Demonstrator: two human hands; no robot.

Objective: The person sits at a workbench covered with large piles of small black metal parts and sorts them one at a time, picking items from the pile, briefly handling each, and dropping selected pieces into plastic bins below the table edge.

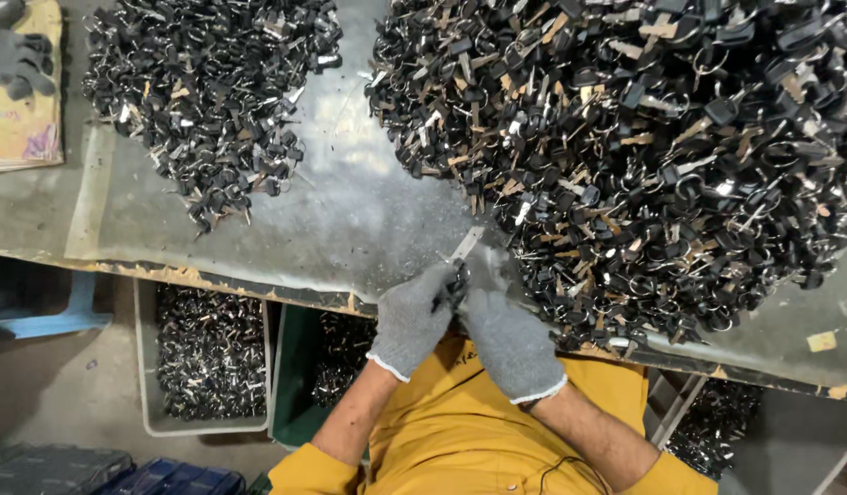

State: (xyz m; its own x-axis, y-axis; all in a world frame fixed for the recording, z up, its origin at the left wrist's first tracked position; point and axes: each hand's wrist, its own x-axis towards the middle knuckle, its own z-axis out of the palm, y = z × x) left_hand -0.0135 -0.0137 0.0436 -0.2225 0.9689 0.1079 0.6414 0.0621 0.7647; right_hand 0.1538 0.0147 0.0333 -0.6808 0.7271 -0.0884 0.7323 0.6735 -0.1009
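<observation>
Both gloved hands, left hand (411,321) and right hand (510,341), pinch one black-headed key (460,261) mid-frame (blade outward, steadied), beside the big key heap (643,156)

Both hands wear matt grey knitted cloth gloves, left (412,321) and right (508,341). Between them a key (462,252) shows bright bare metal with a black plastic head. Beneath lies a scuffed, dull metal tabletop (350,202).

gloved hands: two (411,321) (511,344) are showing
key heaps: two (213,82) (643,137) are lying
bins under table: two (147,367) (286,367) are sitting
</observation>
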